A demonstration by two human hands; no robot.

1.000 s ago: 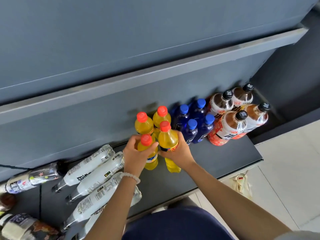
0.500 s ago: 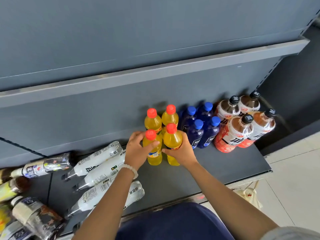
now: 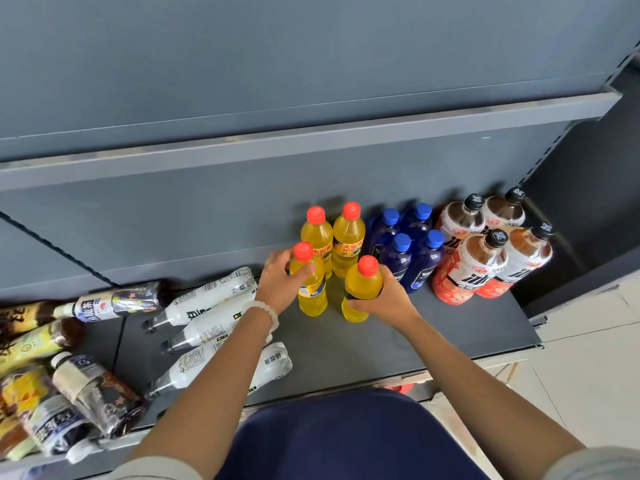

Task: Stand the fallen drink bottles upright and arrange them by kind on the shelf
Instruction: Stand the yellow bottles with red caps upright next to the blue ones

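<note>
Two yellow bottles with red caps stand upright at the front of the dark grey shelf (image 3: 433, 334). My left hand (image 3: 278, 282) grips the left yellow bottle (image 3: 311, 292) by its shoulder. My right hand (image 3: 388, 297) grips the right yellow bottle (image 3: 360, 289) round its middle. Two more yellow bottles (image 3: 334, 239) stand upright just behind them. Several blue bottles (image 3: 405, 247) and several brown tea bottles (image 3: 485, 251) stand upright to the right. Several white-labelled clear bottles (image 3: 207, 317) lie on their sides left of my left arm.
A heap of mixed fallen bottles (image 3: 52, 386) fills the shelf's left end. Above runs another grey shelf's front edge (image 3: 311, 140). My dark blue clothing (image 3: 346, 438) is close to the shelf's front lip. Pale floor tiles (image 3: 588, 368) lie to the right.
Both hands still hold the two front yellow bottles. The right-hand bottle has shifted a little forward and right, so a gap has opened between the pair. The camera view has tilted slightly.
</note>
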